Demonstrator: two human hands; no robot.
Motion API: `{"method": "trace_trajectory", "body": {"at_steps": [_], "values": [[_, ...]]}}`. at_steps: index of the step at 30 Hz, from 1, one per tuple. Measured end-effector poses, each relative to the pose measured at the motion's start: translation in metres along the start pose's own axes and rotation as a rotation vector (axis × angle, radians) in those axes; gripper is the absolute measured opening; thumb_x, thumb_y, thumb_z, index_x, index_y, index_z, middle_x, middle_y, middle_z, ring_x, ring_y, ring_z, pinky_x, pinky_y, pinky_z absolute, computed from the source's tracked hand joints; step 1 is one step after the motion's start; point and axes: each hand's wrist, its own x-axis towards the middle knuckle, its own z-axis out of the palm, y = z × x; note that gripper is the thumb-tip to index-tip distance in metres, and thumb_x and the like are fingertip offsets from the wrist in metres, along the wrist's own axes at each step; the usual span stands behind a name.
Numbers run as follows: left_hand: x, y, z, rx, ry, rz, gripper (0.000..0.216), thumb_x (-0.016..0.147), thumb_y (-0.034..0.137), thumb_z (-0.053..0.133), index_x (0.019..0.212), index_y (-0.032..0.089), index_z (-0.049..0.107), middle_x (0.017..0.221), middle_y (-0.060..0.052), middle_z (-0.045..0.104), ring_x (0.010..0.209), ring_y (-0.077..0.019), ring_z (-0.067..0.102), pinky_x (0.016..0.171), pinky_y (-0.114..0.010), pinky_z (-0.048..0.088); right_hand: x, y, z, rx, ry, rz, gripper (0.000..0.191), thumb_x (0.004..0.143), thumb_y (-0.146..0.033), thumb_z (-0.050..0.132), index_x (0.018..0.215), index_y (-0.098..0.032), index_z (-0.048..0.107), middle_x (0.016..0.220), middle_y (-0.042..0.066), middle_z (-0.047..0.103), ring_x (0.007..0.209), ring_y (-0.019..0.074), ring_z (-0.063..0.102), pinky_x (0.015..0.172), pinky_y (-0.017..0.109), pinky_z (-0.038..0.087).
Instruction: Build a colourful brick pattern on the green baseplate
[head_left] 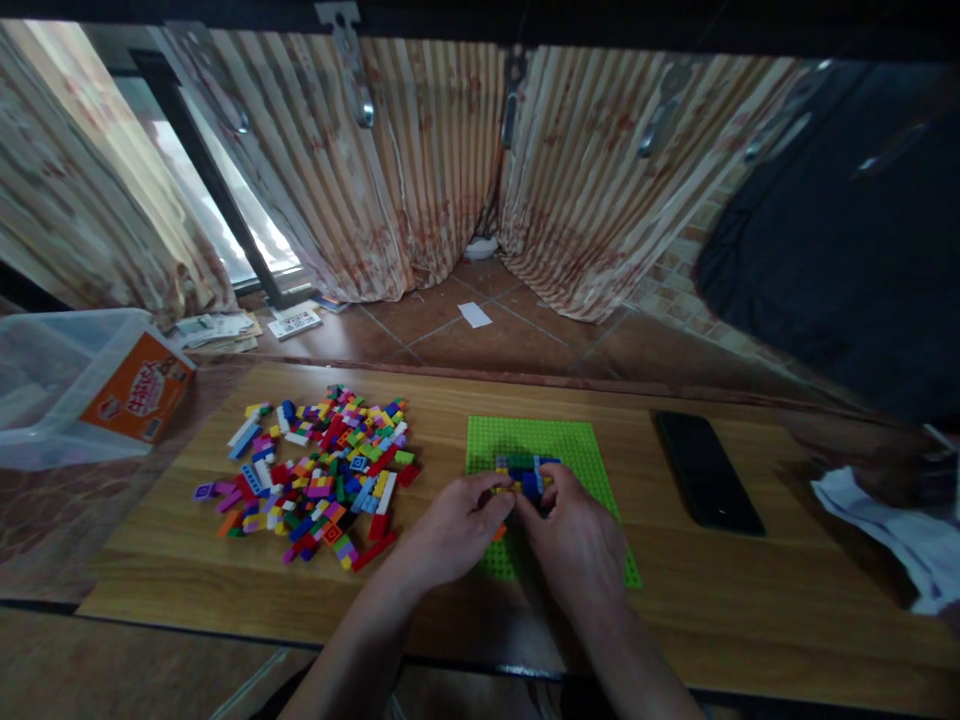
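Note:
A green baseplate [570, 445] lies on the wooden board, with a small build of blue, yellow and purple bricks [529, 468] standing on it. My left hand [457, 530] and my right hand [574, 540] meet over the plate's near half, fingers curled and pinched against the near side of the brick build. An orange piece peeks out under my left thumb. Left of the plate lies a spread pile of loose coloured bricks [322, 470].
A black phone [709, 470] lies flat to the right of the plate. A clear plastic tub with an orange label [82, 385] sits at the far left. White cloth [900, 520] is at the right edge. Curtains and a tiled floor lie beyond the board.

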Motion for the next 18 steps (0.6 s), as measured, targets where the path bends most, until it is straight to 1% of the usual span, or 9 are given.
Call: {"method": "trace_trajectory", "body": {"at_steps": [3,6,8,10,12,14,16,18], "values": [[0.003,0.000,0.003,-0.002,-0.030,0.031,0.030,0.093,0.033,0.042,0.094,0.013,0.065,0.080,-0.001,0.058,0.072,-0.0119,0.050,0.066,-0.021,0.040,0.002,0.006,-0.004,0.037,-0.010,0.013,0.035,0.083,-0.052,0.060,0.102,-0.023,0.063,0.074,0.001,0.068,0.065,0.0205,0.064,0.055,0.029,0.033],[0.003,0.001,0.005,0.007,-0.052,0.016,0.031,0.093,0.033,0.042,0.100,0.013,0.066,0.077,0.000,0.057,0.068,-0.0114,0.047,0.062,-0.021,0.039,0.007,0.019,-0.005,0.109,-0.005,0.021,0.039,0.086,-0.055,0.054,0.101,-0.021,0.063,0.072,0.001,0.067,0.062,0.0198,0.061,0.057,0.030,0.036],[0.002,0.002,0.007,0.017,-0.043,-0.004,0.035,0.092,0.034,0.043,0.110,0.014,0.065,0.079,0.000,0.059,0.068,-0.0114,0.048,0.062,-0.022,0.039,0.010,0.029,-0.005,0.168,-0.035,0.007,0.040,0.085,-0.053,0.054,0.105,-0.019,0.063,0.074,0.002,0.067,0.062,0.0191,0.060,0.059,0.030,0.038],[0.002,0.000,0.008,0.025,-0.025,-0.014,0.037,0.092,0.035,0.043,0.116,0.014,0.063,0.083,-0.001,0.061,0.069,-0.0117,0.050,0.063,-0.022,0.040,0.012,0.036,-0.005,0.214,-0.076,-0.011,0.043,0.081,-0.049,0.060,0.110,-0.019,0.062,0.079,0.003,0.066,0.064,0.0190,0.060,0.061,0.031,0.041],[0.002,-0.004,0.009,0.031,-0.025,-0.014,0.038,0.092,0.036,0.044,0.117,0.014,0.063,0.084,-0.001,0.062,0.070,-0.0120,0.051,0.064,-0.023,0.041,0.013,0.039,-0.004,0.238,-0.107,-0.028,0.046,0.076,-0.046,0.065,0.114,-0.020,0.062,0.084,0.003,0.066,0.067,0.0191,0.060,0.062,0.031,0.042],[0.004,-0.007,0.010,0.039,-0.032,-0.013,0.038,0.092,0.037,0.043,0.115,0.015,0.064,0.081,-0.001,0.061,0.068,-0.0120,0.051,0.063,-0.023,0.041,0.014,0.039,-0.003,0.247,-0.111,-0.043,0.047,0.074,-0.043,0.066,0.115,-0.021,0.062,0.086,0.003,0.065,0.068,0.0190,0.059,0.063,0.031,0.043],[0.005,-0.009,0.010,0.046,-0.023,-0.006,0.038,0.092,0.037,0.044,0.115,0.015,0.064,0.081,-0.001,0.062,0.069,-0.0123,0.052,0.064,-0.023,0.042,0.014,0.038,-0.002,0.242,-0.095,-0.062,0.043,0.075,-0.041,0.064,0.112,-0.021,0.064,0.084,0.002,0.064,0.068,0.0190,0.058,0.062,0.031,0.043],[0.005,-0.009,0.011,0.044,-0.004,-0.001,0.038,0.091,0.037,0.045,0.115,0.015,0.064,0.085,-0.002,0.064,0.072,-0.0127,0.054,0.067,-0.024,0.043,0.015,0.036,0.000,0.235,-0.068,-0.073,0.038,0.076,-0.041,0.062,0.108,-0.021,0.065,0.081,0.002,0.064,0.067,0.0188,0.058,0.061,0.031,0.042]]}}
